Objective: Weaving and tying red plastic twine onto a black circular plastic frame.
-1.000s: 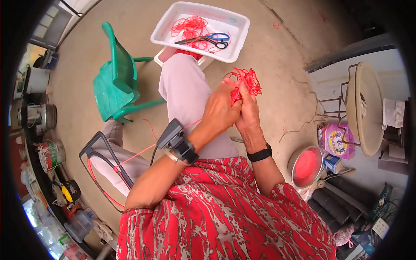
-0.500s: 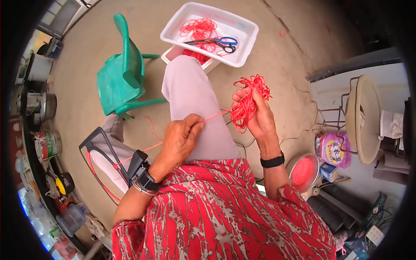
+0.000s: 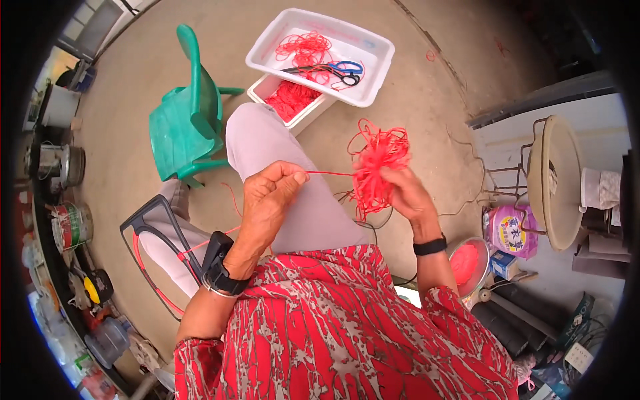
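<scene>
My left hand (image 3: 268, 200) is closed in a pinch on a strand of thin red cord (image 3: 330, 173), above my thigh. That strand runs taut to the right, into a looped bundle of the same red cord (image 3: 380, 157). My right hand (image 3: 408, 193) is closed on the bundle, whose loose loops spread out above and below the fingers. Some of the right fingers are blurred or hidden by the loops. From below my left hand, more cord passes left to a black frame (image 3: 175, 223) beside my leg, with red along its side.
Ahead, a white tray (image 3: 270, 57) holding red cord and blue-handled scissors (image 3: 347, 69) rests across a white box (image 3: 310, 120) of red cord. A green chair (image 3: 183, 127) stands ahead to the left. A metal basin (image 3: 481, 287) and a purple package (image 3: 512, 230) lie right.
The bundle has turned and fanned out in my right hand, which has shifted slightly down and right. My left hand has moved a little left and up. My thigh has swung left, uncovering more of the box.
</scene>
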The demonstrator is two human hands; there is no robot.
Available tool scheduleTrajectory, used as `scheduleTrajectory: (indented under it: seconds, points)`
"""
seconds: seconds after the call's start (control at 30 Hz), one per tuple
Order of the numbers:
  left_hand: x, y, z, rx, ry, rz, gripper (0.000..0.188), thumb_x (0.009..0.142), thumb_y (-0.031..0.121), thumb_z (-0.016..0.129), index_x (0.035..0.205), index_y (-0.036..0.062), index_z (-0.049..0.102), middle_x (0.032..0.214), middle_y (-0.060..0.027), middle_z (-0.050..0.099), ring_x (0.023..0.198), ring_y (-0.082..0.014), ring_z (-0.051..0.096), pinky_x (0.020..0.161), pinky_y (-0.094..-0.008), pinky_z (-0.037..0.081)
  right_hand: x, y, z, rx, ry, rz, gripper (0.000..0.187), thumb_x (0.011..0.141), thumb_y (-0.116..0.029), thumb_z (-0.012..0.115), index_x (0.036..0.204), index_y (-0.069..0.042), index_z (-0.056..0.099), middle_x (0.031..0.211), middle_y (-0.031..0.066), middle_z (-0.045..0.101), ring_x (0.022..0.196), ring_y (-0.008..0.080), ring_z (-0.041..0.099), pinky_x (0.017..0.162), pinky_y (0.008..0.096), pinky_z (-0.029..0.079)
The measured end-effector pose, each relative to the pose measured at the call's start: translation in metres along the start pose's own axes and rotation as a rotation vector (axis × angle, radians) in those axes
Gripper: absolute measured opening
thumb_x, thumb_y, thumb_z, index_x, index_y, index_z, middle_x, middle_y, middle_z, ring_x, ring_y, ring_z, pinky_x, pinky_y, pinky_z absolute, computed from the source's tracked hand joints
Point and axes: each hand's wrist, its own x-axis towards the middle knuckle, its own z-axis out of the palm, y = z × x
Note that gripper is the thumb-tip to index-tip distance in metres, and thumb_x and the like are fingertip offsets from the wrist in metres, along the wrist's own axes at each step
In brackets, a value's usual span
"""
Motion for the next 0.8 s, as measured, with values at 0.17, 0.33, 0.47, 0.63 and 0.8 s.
scheduleTrajectory:
  seconds: [0.17, 0.33, 0.47, 0.63, 0.8]
  points:
    - [0.000, -0.001, -0.001, 0.012, 0.013, -0.067, 0.012, 0.089, 0.016, 0.061, 0.085, 0.0051, 0.064, 0.062, 0.0091, 0.048, 0.050, -0.0002, 0.034, 0.046, -0.0185, 0.024, 0.004, 0.010, 0.011, 0.179, 0.104, -0.044, 0.038, 0.088, -0.004, 0.057, 0.124, 0.003, 0.050, 0.118, 0.0098, 0.060, 0.106, 0.0172, 0.058, 0.095, 0.0335, 0.046]
    - [0.002, 0.002, -0.001, 0.002, 0.074, -0.198, 0.012, 0.089, 0.015, 0.061, 0.083, 0.0049, 0.063, 0.059, 0.0083, 0.046, 0.047, -0.0013, 0.033, 0.043, -0.0200, 0.023, 0.012, 0.027, -0.008, 0.108, 0.082, -0.052, 0.040, 0.087, -0.001, 0.056, 0.126, 0.000, 0.047, 0.119, 0.0087, 0.059, 0.107, 0.0187, 0.058, 0.097, 0.0346, 0.045]
    - [0.005, 0.003, 0.000, -0.197, -0.065, -0.369, 0.011, 0.089, 0.015, 0.062, 0.088, 0.0039, 0.062, 0.054, 0.0075, 0.039, 0.043, -0.0032, 0.028, 0.041, -0.0219, 0.018, 0.009, 0.020, -0.003, 0.149, 0.065, -0.075, 0.042, 0.087, 0.000, 0.056, 0.127, -0.002, 0.046, 0.118, 0.0080, 0.059, 0.108, 0.0186, 0.057, 0.097, 0.0362, 0.045]
    - [0.010, 0.010, 0.021, -0.153, -0.106, -0.460, 0.017, 0.090, 0.013, 0.061, 0.102, 0.0021, 0.061, 0.054, 0.0079, 0.035, 0.043, -0.0036, 0.025, 0.040, -0.0232, 0.016, 0.010, 0.015, -0.001, 0.138, 0.015, -0.128, 0.047, 0.086, 0.001, 0.054, 0.131, -0.002, 0.042, 0.124, 0.0117, 0.056, 0.114, 0.0224, 0.055, 0.101, 0.0419, 0.042]
    - [0.031, 0.009, 0.035, -0.123, -0.147, -0.425, 0.029, 0.090, 0.015, 0.062, 0.115, 0.0016, 0.056, 0.057, 0.0079, 0.035, 0.045, -0.0040, 0.025, 0.041, -0.0226, 0.017, 0.008, -0.011, 0.020, 0.115, -0.037, -0.153, 0.050, 0.086, 0.002, 0.054, 0.134, -0.002, 0.041, 0.122, 0.0091, 0.057, 0.112, 0.0189, 0.056, 0.097, 0.0371, 0.046]
